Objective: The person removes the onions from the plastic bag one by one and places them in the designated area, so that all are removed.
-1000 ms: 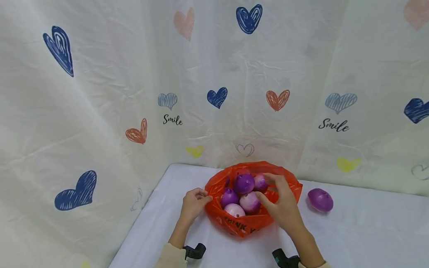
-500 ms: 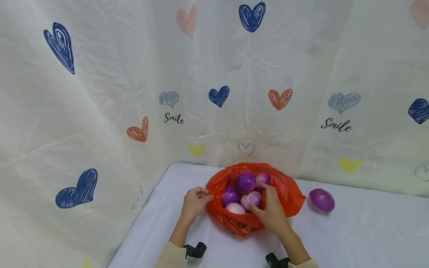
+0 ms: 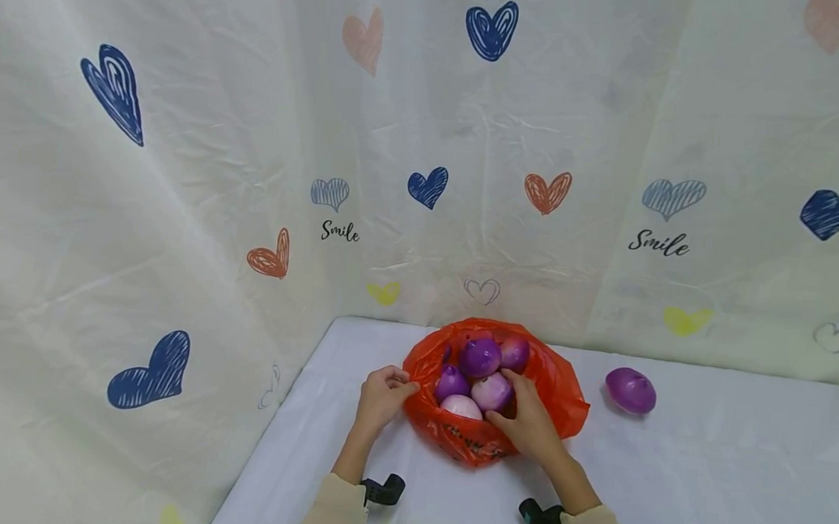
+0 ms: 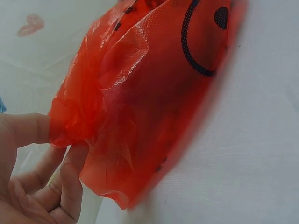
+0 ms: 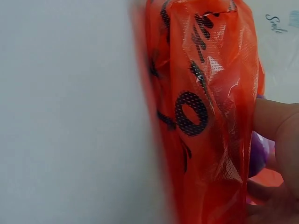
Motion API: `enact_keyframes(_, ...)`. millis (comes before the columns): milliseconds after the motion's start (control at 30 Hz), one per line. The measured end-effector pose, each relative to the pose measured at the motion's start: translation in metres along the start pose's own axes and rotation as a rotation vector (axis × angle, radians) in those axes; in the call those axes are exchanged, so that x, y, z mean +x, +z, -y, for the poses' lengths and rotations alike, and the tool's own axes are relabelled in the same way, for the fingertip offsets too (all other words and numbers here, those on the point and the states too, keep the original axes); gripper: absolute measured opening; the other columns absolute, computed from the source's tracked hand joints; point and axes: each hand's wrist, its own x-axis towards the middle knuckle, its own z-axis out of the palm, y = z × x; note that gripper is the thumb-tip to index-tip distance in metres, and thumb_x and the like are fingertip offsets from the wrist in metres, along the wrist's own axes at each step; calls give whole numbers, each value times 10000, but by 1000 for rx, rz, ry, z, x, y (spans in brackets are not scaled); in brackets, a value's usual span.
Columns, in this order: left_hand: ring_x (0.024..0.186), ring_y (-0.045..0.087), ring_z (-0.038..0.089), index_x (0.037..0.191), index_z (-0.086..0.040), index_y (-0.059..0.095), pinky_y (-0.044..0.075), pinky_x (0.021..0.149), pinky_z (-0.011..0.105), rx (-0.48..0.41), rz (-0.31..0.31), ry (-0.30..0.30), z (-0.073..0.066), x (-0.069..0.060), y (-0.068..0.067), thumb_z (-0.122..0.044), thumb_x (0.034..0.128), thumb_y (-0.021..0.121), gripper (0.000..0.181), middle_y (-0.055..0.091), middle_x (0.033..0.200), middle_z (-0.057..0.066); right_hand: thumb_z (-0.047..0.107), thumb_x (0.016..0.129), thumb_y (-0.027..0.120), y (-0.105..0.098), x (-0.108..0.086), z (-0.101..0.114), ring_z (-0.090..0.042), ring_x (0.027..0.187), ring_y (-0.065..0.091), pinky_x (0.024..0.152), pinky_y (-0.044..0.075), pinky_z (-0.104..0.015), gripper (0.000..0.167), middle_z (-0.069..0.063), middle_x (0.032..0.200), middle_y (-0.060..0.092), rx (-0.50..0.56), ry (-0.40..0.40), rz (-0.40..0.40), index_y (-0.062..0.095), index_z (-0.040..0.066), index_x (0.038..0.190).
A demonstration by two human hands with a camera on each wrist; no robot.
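A red plastic bag with black print stands with its mouth open, holding several red onions. My left hand pinches the bag's left rim; in the left wrist view, the thumb and fingertips have the thin plastic between them. Inside the mouth, my right hand curls its thumb and fingers round a pale purple onion at the near right. The right wrist view shows part of a purple onion behind the bag wall, by the right hand. Another onion lies outside the bag.
The onions in the bag include a dark purple one and a whitish one in front. A white cloth covers the table. Behind it hangs a pale curtain printed with hearts.
My right hand has come down and left from above the bag's right side to the pale purple onion. The left hand keeps its pinch on the rim. The bag's right side shifted slightly.
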Motion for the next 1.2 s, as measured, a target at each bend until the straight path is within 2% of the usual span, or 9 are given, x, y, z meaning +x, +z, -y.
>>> enact_keyframes(333, 736, 594, 182, 974, -110, 698, 550, 674, 268, 6, 1, -12, -1, 0, 1, -224, 912, 758, 143, 692, 848, 45, 131, 903, 772, 7, 2, -7, -460, 1471, 360, 1116, 379, -652, 871, -211, 1588, 361, 10, -10, -21, 249, 139, 1599)
enact_keyframes(733, 721, 592, 177, 974, -110, 703, 555, 669, 267, 5, 4, -6, 0, 1, 0, -224, 908, 760, 143, 694, 838, 42, 86, 863, 802, 6, 3, -7, -446, 1433, 411, 1106, 395, -656, 831, -201, 1536, 424, 20, -40, -48, 326, 123, 1543)
enact_keyframes(1067, 734, 600, 183, 980, -117, 701, 564, 683, 270, 8, 1, -14, 0, 1, 0, -228, 915, 759, 141, 694, 849, 44, 98, 871, 793, -8, -2, 7, -453, 1399, 440, 1066, 437, -654, 822, -208, 1511, 406, -4, -33, -74, 328, 140, 1548)
enact_keyframes(1200, 738, 600, 182, 980, -116, 699, 562, 683, 270, 5, 0, -11, 0, 1, 0, -225, 916, 757, 139, 692, 848, 45, 109, 875, 792, -16, -3, 13, -445, 1387, 450, 1058, 452, -640, 820, -208, 1513, 392, -2, -60, -105, 326, 139, 1549)
